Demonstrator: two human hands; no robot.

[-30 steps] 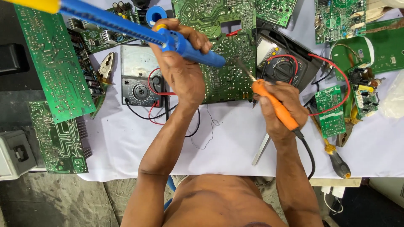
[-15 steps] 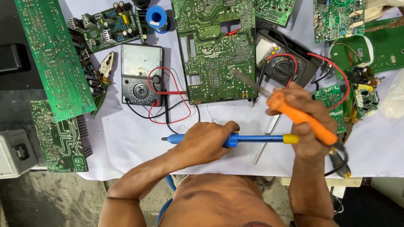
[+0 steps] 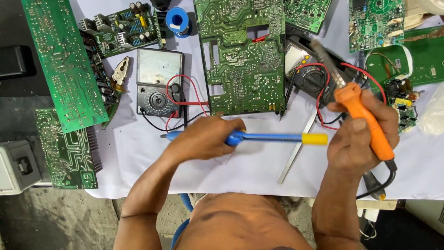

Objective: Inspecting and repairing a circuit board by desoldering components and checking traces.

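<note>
- Your left hand [image 3: 203,139] was closed round the blue pump [image 3: 273,137] near you, over the cloth. Its long axis ran left-right, yellow end toward your right hand [image 3: 360,139].
- That fist gripped the orange iron [image 3: 365,120], tip pointing away and leftward (over a black meter).
- Both tools seemed readied, clear of the board [image 3: 243,60]; working it would call for both tips on one joint.

Left hand [image 3: 203,139] and right hand [image 3: 360,136] each in closed grip, forearms converging.

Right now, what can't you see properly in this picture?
Head view:
- Blue desoldering pump: middle hidden inside left hand.
- Orange soldering iron: handle partly covered by right hand.
- Analog multimeter: dial markings too small.
- Green boards at top: cut off by frame edge.
</note>
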